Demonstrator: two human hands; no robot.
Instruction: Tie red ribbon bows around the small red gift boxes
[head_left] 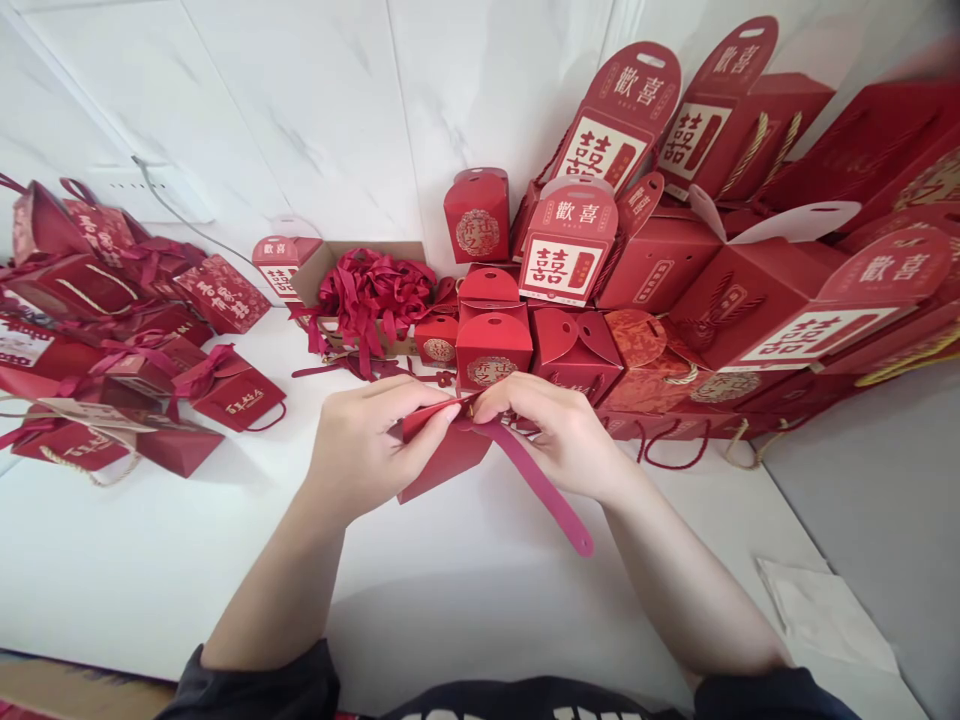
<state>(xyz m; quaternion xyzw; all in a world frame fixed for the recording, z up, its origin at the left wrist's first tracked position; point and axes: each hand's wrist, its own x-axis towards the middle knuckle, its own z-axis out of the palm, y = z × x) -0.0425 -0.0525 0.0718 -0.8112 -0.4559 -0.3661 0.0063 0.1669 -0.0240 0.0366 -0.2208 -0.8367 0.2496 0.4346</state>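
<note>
My left hand (371, 440) and my right hand (551, 430) meet over the middle of the white table (150, 570). Both pinch the top edge of a small red paper box (439, 460) that is tilted between them. A red strap (540, 490) runs from under my right fingers down and to the right, its rounded end free above the table. The box's lower part is partly hidden by my left hand.
Red gift boxes (491, 345) and large red bags with gold characters (750, 290) pile up at the back right. A cardboard box of red ribbons (371, 290) stands at the back. More red bags (142, 330) lie at the left. A white sheet (817, 610) lies at the right.
</note>
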